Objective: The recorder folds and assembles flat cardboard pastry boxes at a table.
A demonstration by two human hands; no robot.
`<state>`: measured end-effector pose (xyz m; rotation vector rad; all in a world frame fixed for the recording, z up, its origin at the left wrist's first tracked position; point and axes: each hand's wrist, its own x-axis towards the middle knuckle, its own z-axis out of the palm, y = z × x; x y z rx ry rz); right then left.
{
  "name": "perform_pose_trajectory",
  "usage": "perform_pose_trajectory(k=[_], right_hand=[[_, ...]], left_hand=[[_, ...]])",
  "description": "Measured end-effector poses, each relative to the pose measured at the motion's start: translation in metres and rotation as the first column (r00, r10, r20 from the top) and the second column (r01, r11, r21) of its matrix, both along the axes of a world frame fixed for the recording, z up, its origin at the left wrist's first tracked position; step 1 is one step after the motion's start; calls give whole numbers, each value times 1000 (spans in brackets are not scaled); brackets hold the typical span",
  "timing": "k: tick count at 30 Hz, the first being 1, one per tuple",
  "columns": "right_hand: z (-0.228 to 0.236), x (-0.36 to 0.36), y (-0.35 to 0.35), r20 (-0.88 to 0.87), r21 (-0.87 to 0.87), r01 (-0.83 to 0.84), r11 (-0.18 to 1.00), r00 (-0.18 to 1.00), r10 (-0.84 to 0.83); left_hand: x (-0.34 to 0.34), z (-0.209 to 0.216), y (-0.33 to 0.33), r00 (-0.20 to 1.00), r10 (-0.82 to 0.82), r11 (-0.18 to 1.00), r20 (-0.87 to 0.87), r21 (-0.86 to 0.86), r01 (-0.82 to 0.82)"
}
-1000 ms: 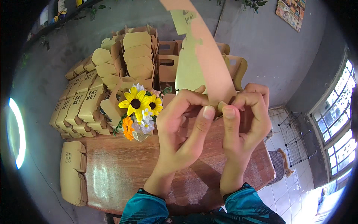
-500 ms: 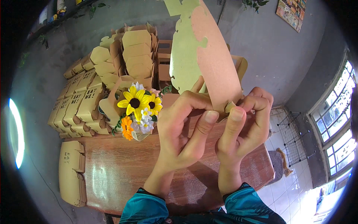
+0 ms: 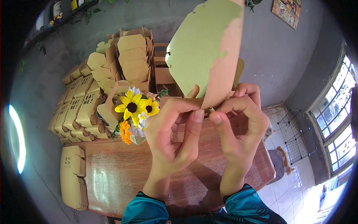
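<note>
A brown die-cut cardboard box blank [image 3: 209, 48] stands upright in front of me, partly folded, with notched edges. Its lower end is gripped by both my hands above the table. My left hand [image 3: 171, 134] pinches the bottom edge between thumb and fingers, one fingertip showing behind the card. Closed beside it, my right hand [image 3: 240, 128] holds a small folded tab between thumb and forefinger. The two thumbs are a short gap apart. The far side of the blank and some fingertips are hidden.
Artificial flowers [image 3: 132, 106], yellow, orange and white, stand left of my hands on the wooden table [image 3: 138, 171]. Folded cardboard boxes [image 3: 76, 108] are piled behind them, near open boxes [image 3: 132, 56]. Flat blanks [image 3: 72, 175] lie at the table's left end. A wire rack [image 3: 298, 138] stands on the floor.
The blank has turned, showing more of its broad inner face and less of its narrow side. Both hands have shifted slightly left, still gripping the lower end.
</note>
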<state>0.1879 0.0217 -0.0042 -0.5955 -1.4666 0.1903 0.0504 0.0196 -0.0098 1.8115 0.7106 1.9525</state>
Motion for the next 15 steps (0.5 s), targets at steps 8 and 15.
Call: perform_pose_trajectory(k=[8,15], right_hand=[[2,-5,-4,-64,-115,18,993,998,-26],[3,-5,-2,152,12,279,960,948,-278]], left_hand=[[-2,-1,6,996,25,984,-82,178,-10],[11,-12,15,979,-143,983,147,-93,158]])
